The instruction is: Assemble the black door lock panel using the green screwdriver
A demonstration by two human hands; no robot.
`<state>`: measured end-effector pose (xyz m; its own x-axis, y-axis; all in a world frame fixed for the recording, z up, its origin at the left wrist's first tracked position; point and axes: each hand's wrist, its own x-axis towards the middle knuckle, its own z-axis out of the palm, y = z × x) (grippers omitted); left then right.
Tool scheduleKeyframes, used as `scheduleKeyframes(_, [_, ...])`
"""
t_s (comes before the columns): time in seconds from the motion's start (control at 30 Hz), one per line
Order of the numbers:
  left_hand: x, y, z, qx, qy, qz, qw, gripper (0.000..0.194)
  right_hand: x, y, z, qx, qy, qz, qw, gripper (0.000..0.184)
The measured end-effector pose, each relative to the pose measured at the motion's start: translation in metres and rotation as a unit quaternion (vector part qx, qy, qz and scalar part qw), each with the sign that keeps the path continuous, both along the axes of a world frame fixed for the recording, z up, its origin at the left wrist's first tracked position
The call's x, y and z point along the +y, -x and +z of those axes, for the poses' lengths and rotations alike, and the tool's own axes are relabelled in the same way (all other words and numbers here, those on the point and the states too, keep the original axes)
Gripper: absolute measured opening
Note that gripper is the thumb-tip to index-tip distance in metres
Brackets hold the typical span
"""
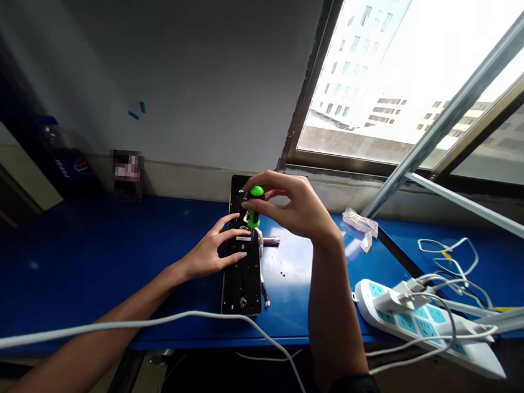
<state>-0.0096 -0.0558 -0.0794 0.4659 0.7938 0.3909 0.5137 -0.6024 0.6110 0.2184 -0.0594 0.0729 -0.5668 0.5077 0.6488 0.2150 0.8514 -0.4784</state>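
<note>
A long black panel (242,282) lies on the blue table, with small parts and wires on its upper face. My right hand (292,207) grips a green and black screwdriver (256,193) by its handle. The screwdriver stands upright over the panel, its shaft pointing down near the panel's right edge; whether the tip sits in a screw is too small to tell. Spread fingers of my left hand (216,247) rest on the panel's left side, just left of the screwdriver. A wire bundle with a white connector (267,303) hangs out along the panel's right edge.
Several tiny dark screws (282,274) lie right of the panel on the blue table (189,215). A white power strip (432,328) with plugs and cables is at the right. A white cable (182,315) crosses the front edge. A bottle (69,162) stands at the left.
</note>
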Motion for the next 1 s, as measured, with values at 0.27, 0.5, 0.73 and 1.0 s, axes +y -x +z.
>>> scheduleKeyframes(0.27, [0.0,-0.001,0.003,-0.002,-0.008,-0.009,1.0,0.048,0.003,0.009,-0.034,0.118,-0.09,-0.089,0.985,0.022])
scheduleKeyframes(0.5, [0.0,-0.001,0.004,0.004,-0.013,-0.011,1.0,0.049,0.003,0.008,-0.057,0.22,-0.113,-0.106,0.963,0.025])
scheduleKeyframes(0.73, [0.002,-0.001,0.002,0.005,-0.025,-0.008,1.0,0.049,0.005,0.016,-0.067,0.229,-0.12,-0.086,0.962,0.035])
scheduleKeyframes(1.0, [0.003,0.0,0.001,0.01,-0.02,-0.013,1.0,0.047,0.009,0.005,-0.072,0.236,-0.108,-0.117,0.958,0.032])
